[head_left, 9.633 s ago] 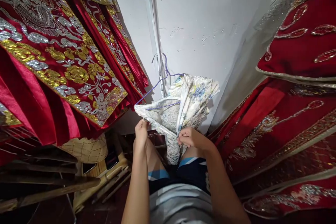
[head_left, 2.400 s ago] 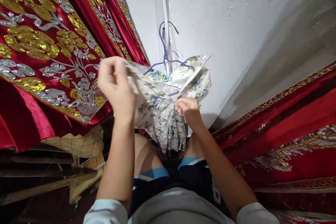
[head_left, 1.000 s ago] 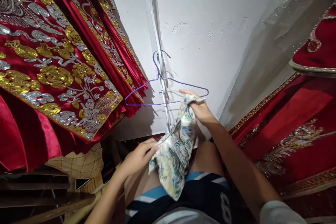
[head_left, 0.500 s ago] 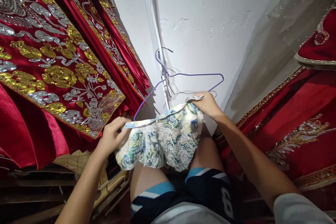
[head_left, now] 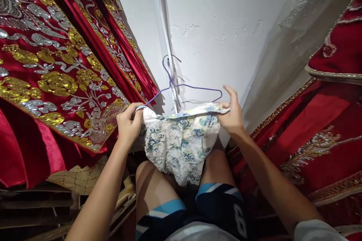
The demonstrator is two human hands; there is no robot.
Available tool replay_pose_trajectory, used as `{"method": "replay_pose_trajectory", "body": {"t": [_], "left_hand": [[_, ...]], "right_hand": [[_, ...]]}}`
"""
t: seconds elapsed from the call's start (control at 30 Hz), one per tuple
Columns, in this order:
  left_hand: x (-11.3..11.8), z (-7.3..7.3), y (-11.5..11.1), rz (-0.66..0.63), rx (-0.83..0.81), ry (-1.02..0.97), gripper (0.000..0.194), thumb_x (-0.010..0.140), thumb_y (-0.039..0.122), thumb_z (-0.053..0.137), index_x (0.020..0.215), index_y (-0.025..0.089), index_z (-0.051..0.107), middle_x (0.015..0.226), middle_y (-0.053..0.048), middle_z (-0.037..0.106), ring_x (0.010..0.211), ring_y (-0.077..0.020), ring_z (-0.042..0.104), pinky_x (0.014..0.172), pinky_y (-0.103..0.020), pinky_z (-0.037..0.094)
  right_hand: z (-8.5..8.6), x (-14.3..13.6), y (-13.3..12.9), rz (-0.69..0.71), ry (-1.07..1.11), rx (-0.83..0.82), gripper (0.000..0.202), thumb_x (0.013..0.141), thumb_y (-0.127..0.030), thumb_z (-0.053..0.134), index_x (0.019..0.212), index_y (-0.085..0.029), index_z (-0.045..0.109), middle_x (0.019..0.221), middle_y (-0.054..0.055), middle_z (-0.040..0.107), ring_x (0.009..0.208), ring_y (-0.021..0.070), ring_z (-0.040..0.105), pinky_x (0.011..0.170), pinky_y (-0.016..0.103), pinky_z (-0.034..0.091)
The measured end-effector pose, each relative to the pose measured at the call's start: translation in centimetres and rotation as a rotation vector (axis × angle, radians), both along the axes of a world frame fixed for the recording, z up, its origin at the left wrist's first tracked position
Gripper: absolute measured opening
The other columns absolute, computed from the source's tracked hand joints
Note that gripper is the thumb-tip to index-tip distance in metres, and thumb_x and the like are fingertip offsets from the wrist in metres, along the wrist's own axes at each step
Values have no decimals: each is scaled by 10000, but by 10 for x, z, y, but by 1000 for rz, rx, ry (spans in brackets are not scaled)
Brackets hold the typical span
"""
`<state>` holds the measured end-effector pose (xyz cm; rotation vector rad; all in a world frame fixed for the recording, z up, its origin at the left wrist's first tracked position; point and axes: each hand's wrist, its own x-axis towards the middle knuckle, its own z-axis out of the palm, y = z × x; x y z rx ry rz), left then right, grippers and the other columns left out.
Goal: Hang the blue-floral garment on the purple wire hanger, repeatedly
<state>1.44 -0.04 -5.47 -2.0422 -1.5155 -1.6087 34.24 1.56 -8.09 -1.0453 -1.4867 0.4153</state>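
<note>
A white, blue and yellow patterned garment point(head_left: 181, 139) hangs spread between my hands; its exact kind is unclear. A pale band runs along its top edge. My left hand point(head_left: 129, 122) is closed on the band's left end, beside the left arm of a purple wire hanger point(head_left: 195, 87). My right hand point(head_left: 232, 115) pinches the band's right end, with one finger raised off the cloth. The hanger's hook points up, against the wall strip. Its right corner shows just above the band, and its lower part is hidden behind or inside the garment.
A white vertical strip point(head_left: 164, 30) runs down the white wall point(head_left: 215, 3). Red clothing with gold and silver sequins point(head_left: 62, 83) hangs on the left. Beaded red fabric point(head_left: 319, 120) lies along the right. Below left are wooden slats point(head_left: 34, 205).
My left hand has risen and moved slightly right with its end of the band. My right hand has shifted right and a finger has lifted. The hanger's right corner appears further left and lower.
</note>
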Motion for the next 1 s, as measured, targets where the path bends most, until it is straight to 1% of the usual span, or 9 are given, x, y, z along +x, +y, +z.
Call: {"method": "replay_pose_trajectory", "body": {"t": [0.1, 0.2, 0.3, 0.37, 0.53, 0.7, 0.8, 0.9, 1.0], "left_hand": [[-6, 3, 1, 17, 25, 45, 186, 882, 258, 508, 860, 179, 675, 725, 7, 633, 642, -122, 536, 632, -223, 392], [-7, 6, 4, 43, 32, 72, 180, 870, 235, 504, 823, 179, 668, 664, 19, 595, 591, -109, 501, 599, -218, 370], [-7, 7, 6, 62, 40, 76, 182, 856, 217, 497, 781, 180, 659, 597, 31, 533, 545, -100, 460, 570, -217, 348], [-8, 7, 7, 73, 43, 80, 186, 852, 223, 497, 771, 181, 659, 591, 32, 528, 544, -101, 461, 574, -219, 350], [-13, 8, 7, 122, 25, 76, 207, 865, 267, 499, 773, 181, 663, 636, 20, 582, 581, -111, 495, 605, -225, 364], [-10, 9, 5, 119, 24, 108, 207, 859, 258, 486, 763, 182, 654, 604, 26, 539, 560, -109, 470, 597, -229, 355], [-13, 13, 6, 152, 11, 122, 197, 861, 264, 492, 781, 194, 658, 625, 18, 554, 591, -126, 501, 614, -241, 368], [-21, 21, 9, 196, 47, 114, 151, 845, 271, 535, 882, 210, 668, 833, -28, 643, 778, -170, 578, 717, -259, 423], [-21, 24, 17, 122, -6, 14, 224, 828, 304, 590, 1019, 205, 649, 946, -54, 650, 827, -173, 593, 728, -257, 450]], "right_hand": [[12, 24, 16, 44, -189, -50, 429, 669, -172, 601, 1087, -148, 692, 650, -6, 616, 640, 173, 554, 633, 286, 413], [20, 31, 24, 67, -236, -63, 182, 671, -183, 576, 790, -141, 707, 582, -4, 589, 590, 162, 533, 561, 269, 373], [25, 29, 23, -78, -142, -5, 377, 650, -157, 577, 1010, -150, 690, 549, -31, 570, 518, 140, 477, 511, 257, 344], [26, 29, 20, -91, -158, -22, 455, 637, -147, 581, 1080, -150, 685, 577, -17, 603, 532, 149, 498, 527, 266, 370], [26, 34, 14, 167, -199, -206, 229, 647, -179, 587, 811, -125, 737, 642, 39, 660, 606, 179, 577, 561, 281, 408], [21, 34, 23, -14, -111, -98, 541, 637, -129, 612, 1174, -121, 679, 654, 20, 669, 604, 181, 574, 587, 293, 436], [23, 38, 30, 119, -167, -138, 308, 691, -169, 614, 964, -126, 751, 778, 66, 718, 740, 215, 636, 663, 309, 474], [26, 47, 26, 364, -184, -326, 136, 737, -241, 657, 748, -136, 743, 721, 55, 712, 688, 208, 639, 612, 294, 470], [21, 48, 15, 470, 79, -364, 165, 714, -307, 765, 750, -149, 731, 705, 51, 705, 660, 207, 642, 608, 313, 503]]}}
